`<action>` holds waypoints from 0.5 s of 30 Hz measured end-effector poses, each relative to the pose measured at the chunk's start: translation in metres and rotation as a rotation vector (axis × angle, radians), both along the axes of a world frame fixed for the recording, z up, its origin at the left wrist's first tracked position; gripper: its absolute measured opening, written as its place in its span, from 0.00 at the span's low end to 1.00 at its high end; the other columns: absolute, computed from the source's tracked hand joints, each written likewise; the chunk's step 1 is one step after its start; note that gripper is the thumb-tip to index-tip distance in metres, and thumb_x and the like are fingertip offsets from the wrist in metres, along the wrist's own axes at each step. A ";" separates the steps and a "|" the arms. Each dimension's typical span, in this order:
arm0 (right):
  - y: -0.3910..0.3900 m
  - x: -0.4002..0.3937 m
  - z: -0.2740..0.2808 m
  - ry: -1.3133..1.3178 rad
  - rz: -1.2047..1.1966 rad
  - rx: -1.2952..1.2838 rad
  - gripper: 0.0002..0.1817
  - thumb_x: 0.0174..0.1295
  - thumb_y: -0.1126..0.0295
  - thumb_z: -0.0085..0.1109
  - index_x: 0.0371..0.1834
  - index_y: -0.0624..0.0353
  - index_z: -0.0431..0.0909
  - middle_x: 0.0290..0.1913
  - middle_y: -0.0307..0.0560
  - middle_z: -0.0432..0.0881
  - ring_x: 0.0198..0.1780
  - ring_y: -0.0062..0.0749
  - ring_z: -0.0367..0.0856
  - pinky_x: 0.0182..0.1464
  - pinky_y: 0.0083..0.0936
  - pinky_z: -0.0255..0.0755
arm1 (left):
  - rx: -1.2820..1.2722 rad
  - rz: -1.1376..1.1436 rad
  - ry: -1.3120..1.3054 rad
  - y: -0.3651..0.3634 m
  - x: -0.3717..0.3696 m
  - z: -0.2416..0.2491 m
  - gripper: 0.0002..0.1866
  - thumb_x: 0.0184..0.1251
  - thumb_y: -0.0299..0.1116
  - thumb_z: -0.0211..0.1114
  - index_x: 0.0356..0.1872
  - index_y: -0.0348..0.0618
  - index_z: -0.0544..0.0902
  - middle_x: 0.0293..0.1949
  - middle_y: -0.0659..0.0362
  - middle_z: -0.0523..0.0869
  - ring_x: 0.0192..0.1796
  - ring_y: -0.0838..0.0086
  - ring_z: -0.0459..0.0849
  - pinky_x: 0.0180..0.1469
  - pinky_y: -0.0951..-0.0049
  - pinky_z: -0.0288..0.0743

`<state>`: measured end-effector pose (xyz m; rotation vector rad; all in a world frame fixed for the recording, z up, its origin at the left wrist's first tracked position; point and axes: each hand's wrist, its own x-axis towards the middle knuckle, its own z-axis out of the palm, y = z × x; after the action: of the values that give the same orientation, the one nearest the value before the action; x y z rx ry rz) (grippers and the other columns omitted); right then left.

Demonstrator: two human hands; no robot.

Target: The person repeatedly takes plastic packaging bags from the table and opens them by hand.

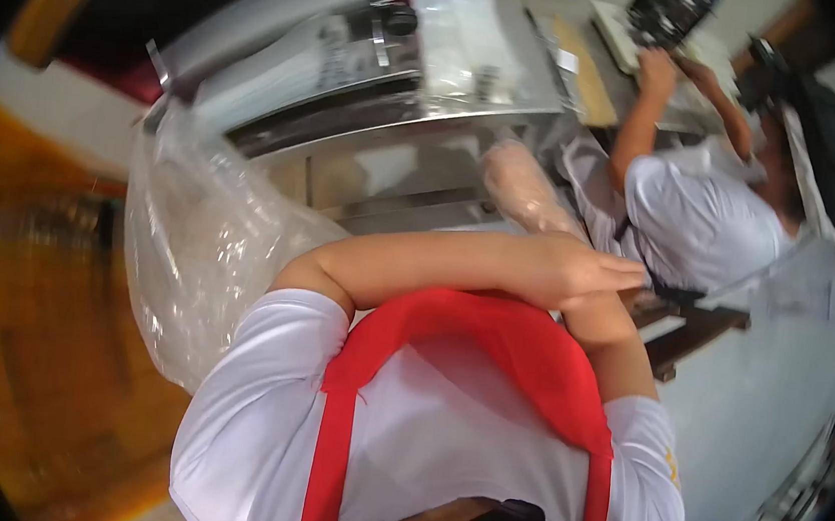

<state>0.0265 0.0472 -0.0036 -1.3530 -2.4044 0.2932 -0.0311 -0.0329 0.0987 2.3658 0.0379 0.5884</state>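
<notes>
My left hand (592,275) lies across my right forearm, its fingers stretched out to the right and holding nothing that I can see. Clear, shiny plastic, like a loose glove or bag, covers my right hand (521,175) and lower forearm. That hand reaches forward beside the metal workbench, and its fingers cannot be made out through the plastic. I wear a red apron (472,316) over a white T-shirt (441,434).
A large clear plastic bag (208,240) hangs left of my arm. On the metal bench (369,135) lies a stack of clear plastic bags (463,44). At right, a co-worker in a white shirt (704,213) handles a black device (667,13). A dark wooden stool (697,338) stands nearby.
</notes>
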 end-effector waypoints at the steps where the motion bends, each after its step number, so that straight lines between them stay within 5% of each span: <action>1: -0.007 0.000 0.007 0.172 0.002 0.136 0.06 0.50 0.73 0.52 0.30 0.61 0.75 0.31 0.54 0.74 0.39 0.47 0.73 0.43 0.37 0.68 | 0.095 0.170 -0.048 0.002 -0.015 0.019 0.30 0.49 0.30 0.57 0.59 0.43 0.65 0.63 0.50 0.61 0.57 0.55 0.69 0.58 0.61 0.61; 2: -0.015 -0.004 0.012 0.359 0.014 0.253 0.06 0.50 0.72 0.53 0.31 0.60 0.74 0.31 0.51 0.74 0.38 0.45 0.74 0.42 0.37 0.67 | 0.192 0.352 -0.085 0.002 -0.034 0.040 0.31 0.49 0.33 0.59 0.59 0.45 0.65 0.63 0.50 0.61 0.58 0.55 0.68 0.58 0.61 0.60; 3: -0.037 -0.017 0.044 0.975 -0.008 -0.302 0.08 0.51 0.70 0.55 0.34 0.59 0.74 0.30 0.46 0.74 0.37 0.40 0.74 0.41 0.35 0.67 | 0.162 0.484 -0.113 0.017 -0.061 0.052 0.34 0.46 0.38 0.63 0.59 0.47 0.66 0.63 0.50 0.62 0.59 0.56 0.67 0.60 0.60 0.57; 5: -0.041 -0.028 0.123 0.531 -0.009 -0.856 0.17 0.53 0.64 0.58 0.45 0.57 0.72 0.35 0.36 0.74 0.39 0.29 0.73 0.42 0.26 0.68 | -0.017 0.550 -0.078 0.030 -0.109 0.048 0.33 0.45 0.39 0.64 0.58 0.46 0.68 0.62 0.50 0.64 0.58 0.56 0.68 0.59 0.61 0.58; 6: -0.054 -0.037 0.126 0.902 0.136 -1.164 0.18 0.55 0.63 0.57 0.48 0.57 0.72 0.40 0.40 0.76 0.42 0.26 0.73 0.45 0.21 0.67 | -0.197 0.506 -0.088 0.030 -0.132 0.046 0.33 0.44 0.39 0.65 0.56 0.45 0.70 0.61 0.50 0.65 0.57 0.57 0.69 0.59 0.62 0.59; 8: -0.068 -0.064 0.133 0.762 0.320 -1.213 0.17 0.55 0.63 0.56 0.46 0.58 0.72 0.39 0.39 0.75 0.42 0.25 0.73 0.45 0.22 0.67 | -0.557 0.376 -0.157 0.019 -0.160 0.039 0.32 0.42 0.40 0.68 0.53 0.43 0.73 0.59 0.51 0.68 0.55 0.59 0.71 0.58 0.64 0.60; 11: -0.083 -0.097 0.148 0.443 0.656 -1.178 0.13 0.57 0.64 0.54 0.41 0.61 0.73 0.38 0.39 0.75 0.41 0.24 0.71 0.44 0.24 0.66 | -0.481 0.317 -0.177 -0.015 -0.193 0.042 0.25 0.40 0.37 0.69 0.44 0.41 0.79 0.52 0.51 0.75 0.52 0.61 0.74 0.55 0.65 0.64; 13: -0.080 -0.113 0.146 0.358 0.784 -1.159 0.13 0.58 0.64 0.54 0.39 0.62 0.73 0.37 0.39 0.74 0.41 0.23 0.71 0.44 0.24 0.66 | -0.481 0.685 -0.218 -0.057 -0.217 0.054 0.18 0.38 0.35 0.70 0.35 0.39 0.83 0.44 0.50 0.80 0.47 0.62 0.77 0.50 0.66 0.68; 15: -0.065 -0.140 0.138 0.297 1.240 -1.080 0.14 0.57 0.63 0.55 0.41 0.61 0.74 0.38 0.39 0.77 0.41 0.22 0.72 0.46 0.22 0.66 | -0.387 0.975 -0.213 -0.105 -0.257 0.073 0.12 0.44 0.29 0.67 0.33 0.38 0.82 0.43 0.52 0.80 0.45 0.64 0.78 0.48 0.70 0.70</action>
<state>-0.1140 -0.0180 0.1340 0.2393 -2.4754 2.0868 -0.2879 -0.1384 0.1719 1.7787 1.1409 1.1455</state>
